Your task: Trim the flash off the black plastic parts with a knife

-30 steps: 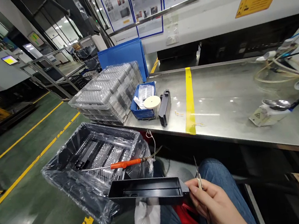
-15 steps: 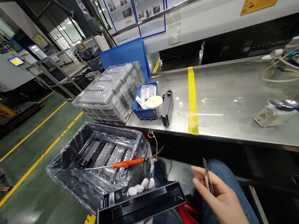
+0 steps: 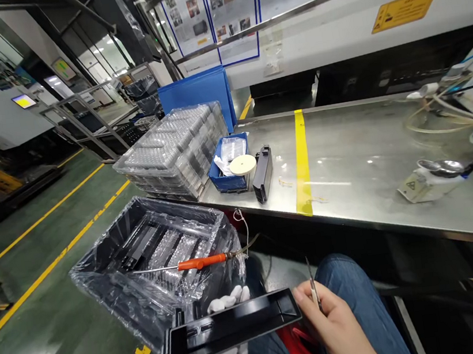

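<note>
Steel runs along the table, whose front edge crosses above our knee, with bare metal on both sides of its yellow stripe. At its left end stand stacked clear trays, a blue bin and a black part set on edge. A plastic-lined crate sits low to our left, an orange-handled tool lying across it. Our gloved left hand is closed on the long black tray, fingertips over its far rim. Our right hand pinches tweezers just beside the tray's right end.
</note>
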Demonstrator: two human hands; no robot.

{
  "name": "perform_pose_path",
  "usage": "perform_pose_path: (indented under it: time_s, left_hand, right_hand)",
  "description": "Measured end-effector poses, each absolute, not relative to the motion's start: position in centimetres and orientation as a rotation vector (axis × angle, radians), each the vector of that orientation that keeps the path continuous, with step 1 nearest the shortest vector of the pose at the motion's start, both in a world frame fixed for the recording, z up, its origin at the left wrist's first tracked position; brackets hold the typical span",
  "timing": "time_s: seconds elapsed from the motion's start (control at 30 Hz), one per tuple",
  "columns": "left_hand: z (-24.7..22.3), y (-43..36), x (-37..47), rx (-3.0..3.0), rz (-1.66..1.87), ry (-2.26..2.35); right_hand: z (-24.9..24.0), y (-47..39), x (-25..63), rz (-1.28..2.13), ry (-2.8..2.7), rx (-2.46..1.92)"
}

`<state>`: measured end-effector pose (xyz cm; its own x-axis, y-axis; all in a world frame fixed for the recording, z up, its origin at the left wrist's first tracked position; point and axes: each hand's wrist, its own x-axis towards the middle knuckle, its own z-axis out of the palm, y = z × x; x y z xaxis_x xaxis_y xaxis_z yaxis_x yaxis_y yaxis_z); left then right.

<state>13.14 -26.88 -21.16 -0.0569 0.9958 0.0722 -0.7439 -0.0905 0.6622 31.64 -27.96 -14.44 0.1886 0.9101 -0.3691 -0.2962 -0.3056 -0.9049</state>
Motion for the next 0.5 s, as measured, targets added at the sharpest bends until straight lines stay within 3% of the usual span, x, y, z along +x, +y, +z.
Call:
perform_pose_path:
  time_s: [0.27, 0.5]
  left_hand:
    - [-22.4, -26.3, 12.6, 0.399, 1.394, 0.198]
    - [-25.3, -26.5, 11.3, 0.336, 1.376, 0.403]
  right_hand:
    - [-14.9, -27.9, 32.6, 1.555, -0.587, -1.240]
    - [-15.0, -27.5, 32.9, 1.580, -0.543, -1.228]
